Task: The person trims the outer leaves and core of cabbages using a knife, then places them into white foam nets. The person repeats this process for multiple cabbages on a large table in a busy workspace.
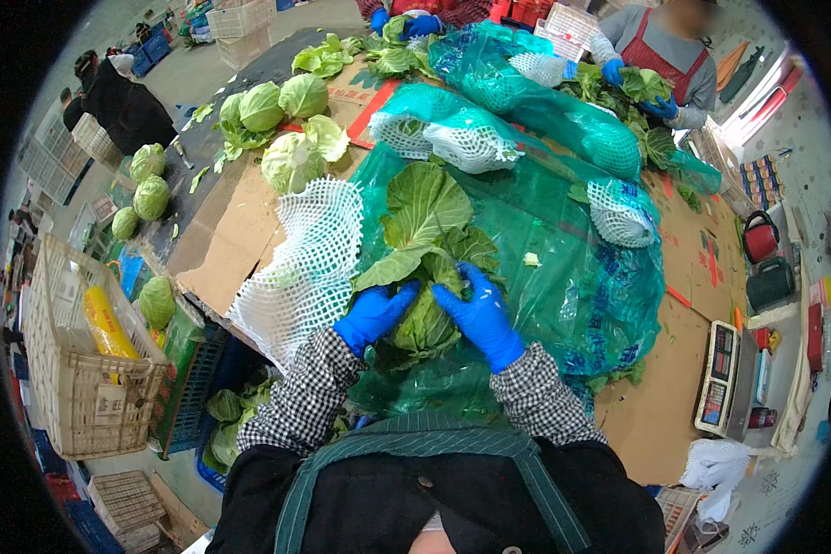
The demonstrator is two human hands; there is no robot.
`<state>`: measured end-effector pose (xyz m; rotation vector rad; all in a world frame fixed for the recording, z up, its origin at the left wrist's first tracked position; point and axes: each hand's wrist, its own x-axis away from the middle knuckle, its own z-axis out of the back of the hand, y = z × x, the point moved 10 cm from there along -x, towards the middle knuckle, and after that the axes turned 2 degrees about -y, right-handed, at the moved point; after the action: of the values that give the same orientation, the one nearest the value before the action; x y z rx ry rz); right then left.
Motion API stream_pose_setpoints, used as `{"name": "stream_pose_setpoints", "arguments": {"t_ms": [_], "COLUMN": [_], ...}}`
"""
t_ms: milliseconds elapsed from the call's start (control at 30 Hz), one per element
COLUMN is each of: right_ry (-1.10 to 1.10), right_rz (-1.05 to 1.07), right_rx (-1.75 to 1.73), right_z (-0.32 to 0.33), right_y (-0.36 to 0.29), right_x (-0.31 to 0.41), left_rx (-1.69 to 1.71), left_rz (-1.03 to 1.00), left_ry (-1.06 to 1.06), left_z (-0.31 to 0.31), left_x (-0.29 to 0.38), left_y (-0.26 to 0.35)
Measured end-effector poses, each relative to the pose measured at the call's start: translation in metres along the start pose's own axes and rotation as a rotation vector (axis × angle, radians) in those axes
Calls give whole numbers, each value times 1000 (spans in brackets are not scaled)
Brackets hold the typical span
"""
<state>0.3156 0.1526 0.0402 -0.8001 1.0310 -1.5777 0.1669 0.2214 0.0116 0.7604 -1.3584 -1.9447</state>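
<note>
Before me a leafy green cabbage rests on green plastic sheeting, its large outer leaves spread away from me. My left hand, in a blue glove, grips the cabbage from its left side. On the opposite side my right hand, gloved alike, has thumb and fingers on the leaves around the head. Just left of the cabbage lies a white foam mesh net. Beyond the leaves, white foam-netted heads sit in or under the green plastic.
Trimmed cabbages stand at the table's far left, on cardboard. A digital scale is at right, a white plastic crate at left. A co-worker in a red apron handles leaves at far right; another co-worker's gloved hands work opposite.
</note>
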Motion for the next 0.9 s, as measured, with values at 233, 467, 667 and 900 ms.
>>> {"name": "stream_pose_setpoints", "arguments": {"t_ms": [233, 467, 667, 900], "right_ry": [-161, -94, -82, 50], "right_rz": [-84, -74, -188, 50], "right_rx": [58, 370, 324, 377], "right_z": [-14, -3, 20, -13], "right_y": [23, 12, 48, 27], "right_x": [1, 0, -11, -16], "left_rx": [-73, -95, -206, -196], "left_rz": [76, 140, -76, 147], "left_ry": [40, -49, 61, 6], "left_z": [-11, -26, -6, 3], "left_x": [-3, 0, 13, 11], "left_y": [5, 10, 23, 7]}}
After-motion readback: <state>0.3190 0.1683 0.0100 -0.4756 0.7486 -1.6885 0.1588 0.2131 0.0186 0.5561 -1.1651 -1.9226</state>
